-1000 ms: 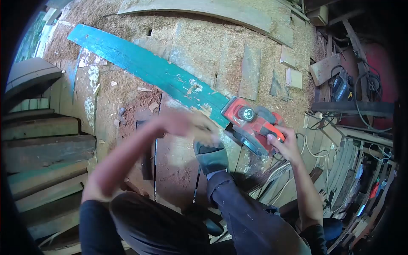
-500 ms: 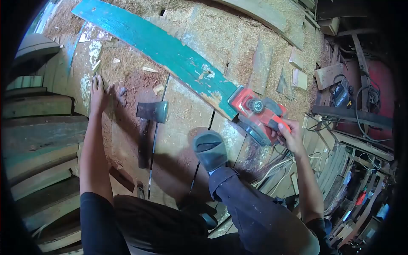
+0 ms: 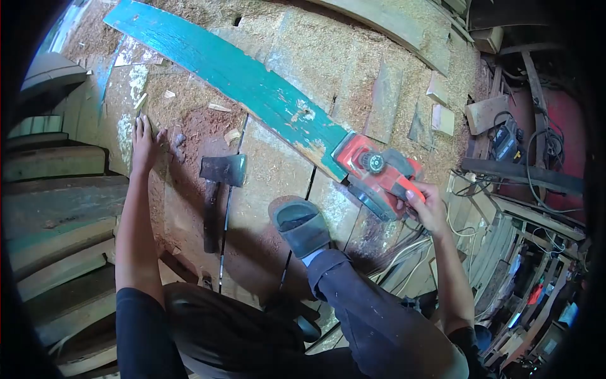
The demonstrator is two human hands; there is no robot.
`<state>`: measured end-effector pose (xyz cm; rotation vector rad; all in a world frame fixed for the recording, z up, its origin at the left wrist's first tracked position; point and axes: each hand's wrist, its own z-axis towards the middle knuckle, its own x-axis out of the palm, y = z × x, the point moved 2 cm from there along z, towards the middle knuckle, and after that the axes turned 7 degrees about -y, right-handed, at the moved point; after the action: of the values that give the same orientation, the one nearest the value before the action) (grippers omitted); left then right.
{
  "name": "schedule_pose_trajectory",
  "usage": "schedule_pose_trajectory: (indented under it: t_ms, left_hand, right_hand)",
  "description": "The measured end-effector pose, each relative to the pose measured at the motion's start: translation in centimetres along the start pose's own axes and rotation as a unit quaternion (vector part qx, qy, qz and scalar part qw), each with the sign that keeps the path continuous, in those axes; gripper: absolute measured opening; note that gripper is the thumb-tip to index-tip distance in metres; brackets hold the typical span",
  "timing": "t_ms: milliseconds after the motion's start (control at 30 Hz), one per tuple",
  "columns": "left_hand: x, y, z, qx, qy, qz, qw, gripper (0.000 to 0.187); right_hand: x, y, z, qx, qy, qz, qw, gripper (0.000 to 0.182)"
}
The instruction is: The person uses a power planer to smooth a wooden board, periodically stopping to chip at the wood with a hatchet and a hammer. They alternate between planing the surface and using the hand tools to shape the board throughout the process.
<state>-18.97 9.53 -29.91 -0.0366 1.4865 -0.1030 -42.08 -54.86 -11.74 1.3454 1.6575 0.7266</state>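
Observation:
My right hand (image 3: 427,207) is wrapped round the rear handle of a red electric planer (image 3: 372,163). The front of the planer rests on the near end of a long board (image 3: 252,85) with worn green-blue paint. Bare wood shows in patches near that end. My left hand (image 3: 145,142) lies on the dusty planks with its fingers stretched out, holding nothing. To the right of it is a hatchet (image 3: 222,170), its dark handle pointing towards me. My slippered foot (image 3: 302,228) is raised beside the planer.
Sawdust and wood chips cover much of the plank floor (image 3: 265,155). Offcuts (image 3: 443,119) lie to the right, near a blue-black power tool (image 3: 507,140) with its cord. Stacked curved timbers (image 3: 57,158) line the left side. Pale cables (image 3: 410,249) run below the planer.
My foot has shifted left. The planer has moved very slightly left and down in the view, still at the board's near end. My left hand stays in place on the floor.

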Motion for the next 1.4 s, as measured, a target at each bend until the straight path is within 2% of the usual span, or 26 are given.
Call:
schedule_pose_trajectory:
  t_ms: [233,300,500,700,833,933,1000,1033,1100,1200,1333,1400]
  left_hand:
    - [-0.3,-0.1,0.0,0.004,0.009,-0.018,1.0,0.08]
    - [-0.4,-0.1,0.1,0.006,0.011,-0.015,1.0,0.08]
    - [-0.6,-0.4,0.0,0.002,0.011,-0.024,1.0,0.08]
    - [-0.5,-0.2,-0.1,0.003,0.007,-0.04,0.999,0.08]
    - [-0.6,-0.6,0.0,-0.011,0.022,-0.027,0.999,0.081]
    - [-0.8,-0.6,0.0,-0.02,0.024,-0.03,0.999,0.081]
    - [-0.7,-0.5,-0.2,-0.018,0.022,-0.055,0.998,0.081]
    - [-0.7,-0.4,-0.2,-0.018,0.023,-0.055,0.998,0.081]
    - [-0.6,-0.4,-0.1,-0.005,0.013,-0.037,0.999,0.081]
    - [-0.5,-0.4,-0.3,-0.004,0.011,-0.029,1.0,0.08]
    - [-0.6,-0.8,-0.3,-0.012,0.013,-0.024,1.0,0.079]
    - [-0.6,-0.8,-0.3,-0.02,0.011,-0.024,0.999,0.079]
  right_hand:
    - [0.3,0.1,0.0,-0.018,0.02,-0.017,0.999,0.027]
    - [0.9,0.1,-0.3,-0.022,-0.022,-0.004,0.999,0.026]
    - [0.9,-0.4,-0.5,-0.072,-0.066,-0.049,0.994,0.03]
    - [0.7,-0.6,-0.3,-0.025,-0.086,-0.026,0.996,0.03]
    - [0.2,0.2,0.3,-0.032,-0.051,-0.041,0.997,0.032]
    - [0.3,0.1,0.4,-0.064,-0.052,-0.058,0.995,0.033]
    - [0.3,-0.2,0.3,-0.068,-0.085,-0.064,0.992,0.033]
    - [0.3,0.0,0.2,-0.067,-0.085,-0.064,0.992,0.033]
    - [0.1,0.3,0.1,-0.004,-0.082,-0.057,0.995,0.033]
    - [0.1,0.4,0.3,-0.058,-0.072,-0.075,0.993,0.034]
    - [-0.2,0.3,0.5,-0.052,-0.053,-0.055,0.996,0.033]
    - [-0.2,0.5,0.4,-0.019,-0.03,-0.032,0.999,0.033]
